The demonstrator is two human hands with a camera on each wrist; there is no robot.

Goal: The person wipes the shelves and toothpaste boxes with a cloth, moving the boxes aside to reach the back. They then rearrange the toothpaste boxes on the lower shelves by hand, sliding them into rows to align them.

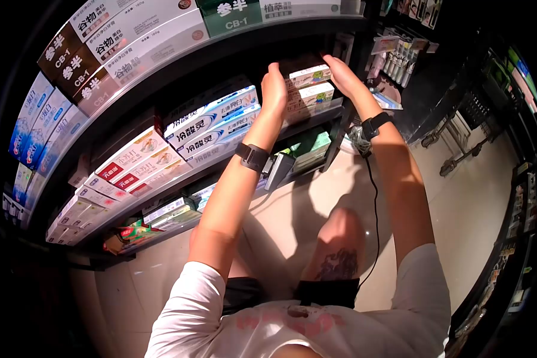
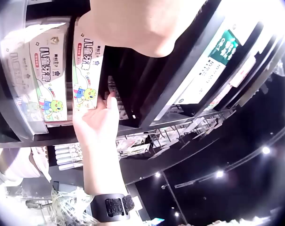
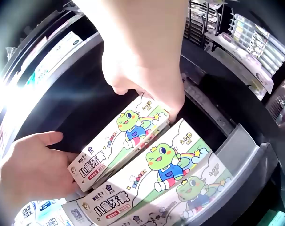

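A white children's toothpaste box (image 3: 119, 139) with a green cartoon frog spans the space between both hands. My left hand (image 1: 274, 89) grips its left end, the thumb raised along the top in the right wrist view. At the other end, my right hand (image 1: 345, 79) holds the box with curled fingers, partly hidden behind the wrist. Directly below and in front lies a matching frog box (image 3: 156, 174), on a shelf with a clear front lip (image 3: 236, 146). In the left wrist view the held box (image 2: 87, 77) stands slightly apart from the stack.
Left of the hands, blue-and-white toothpaste boxes (image 1: 212, 122) and red-and-white boxes (image 1: 131, 161) fill the same shelf. An upper shelf (image 1: 161, 51) overhangs the hands. Hanging goods (image 1: 397, 62) are at the right, and a black cable (image 1: 373, 203) trails down from the right wrist.
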